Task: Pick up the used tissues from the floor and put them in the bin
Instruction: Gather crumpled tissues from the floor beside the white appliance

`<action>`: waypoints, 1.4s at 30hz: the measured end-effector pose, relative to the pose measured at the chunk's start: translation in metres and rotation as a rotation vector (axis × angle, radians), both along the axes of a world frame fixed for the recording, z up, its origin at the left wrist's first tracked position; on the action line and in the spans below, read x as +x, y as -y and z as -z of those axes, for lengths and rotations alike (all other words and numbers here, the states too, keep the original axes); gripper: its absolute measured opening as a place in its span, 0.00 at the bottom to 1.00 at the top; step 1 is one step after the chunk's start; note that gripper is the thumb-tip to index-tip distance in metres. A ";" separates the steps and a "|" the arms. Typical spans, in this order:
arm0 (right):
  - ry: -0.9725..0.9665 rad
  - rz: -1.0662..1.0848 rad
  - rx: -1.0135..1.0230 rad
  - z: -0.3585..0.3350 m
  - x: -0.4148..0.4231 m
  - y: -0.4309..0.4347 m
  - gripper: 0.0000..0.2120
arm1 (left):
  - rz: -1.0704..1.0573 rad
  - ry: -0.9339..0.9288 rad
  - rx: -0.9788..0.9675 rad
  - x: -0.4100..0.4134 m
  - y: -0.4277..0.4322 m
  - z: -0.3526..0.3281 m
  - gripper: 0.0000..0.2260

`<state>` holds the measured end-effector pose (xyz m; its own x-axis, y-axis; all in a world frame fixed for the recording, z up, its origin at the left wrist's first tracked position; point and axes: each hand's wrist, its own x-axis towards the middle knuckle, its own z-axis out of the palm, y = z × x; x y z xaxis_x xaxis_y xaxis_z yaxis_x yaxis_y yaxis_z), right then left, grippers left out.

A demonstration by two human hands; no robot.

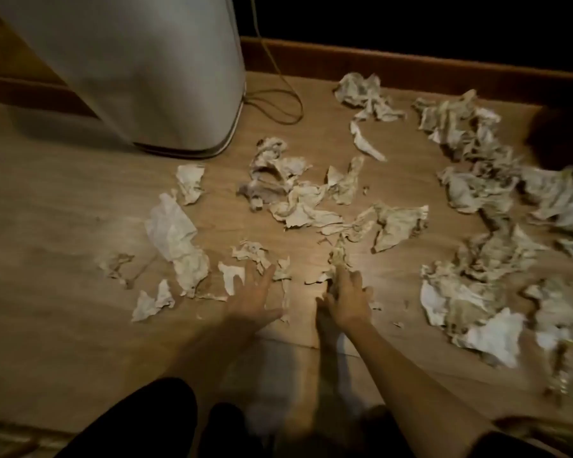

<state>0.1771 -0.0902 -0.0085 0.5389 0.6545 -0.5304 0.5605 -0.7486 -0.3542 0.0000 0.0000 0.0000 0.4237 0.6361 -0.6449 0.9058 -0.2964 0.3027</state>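
Observation:
Several crumpled used tissues lie scattered over the wooden floor: a long pale one [176, 239] at the left, a cluster [288, 190] in the middle, a big heap [483, 292] at the right. The tall white bin [153, 71] stands at the upper left; its opening is out of view. My left hand [252, 299] rests flat on the floor with fingers spread, beside small scraps [234, 276]. My right hand [348, 295] has its fingers closed on a twisted tissue [338, 257] still touching the floor.
A thin cable [278, 100] loops on the floor right of the bin. A wooden skirting board [411, 61] runs along the back wall. My dark-clothed knees [139, 424] are at the bottom edge. Something dark [563, 137] sits at the far right.

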 end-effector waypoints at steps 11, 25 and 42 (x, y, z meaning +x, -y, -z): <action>0.122 -0.277 0.495 0.072 -0.011 -0.124 0.15 | 0.049 0.364 0.407 0.019 -0.043 0.087 0.14; 0.261 -0.404 0.429 0.089 -0.026 -0.194 0.21 | -0.345 0.162 0.346 -0.096 -0.122 0.074 0.20; -0.084 -0.891 0.481 0.095 -0.190 -0.097 0.26 | -0.676 0.134 0.273 -0.227 -0.106 0.040 0.11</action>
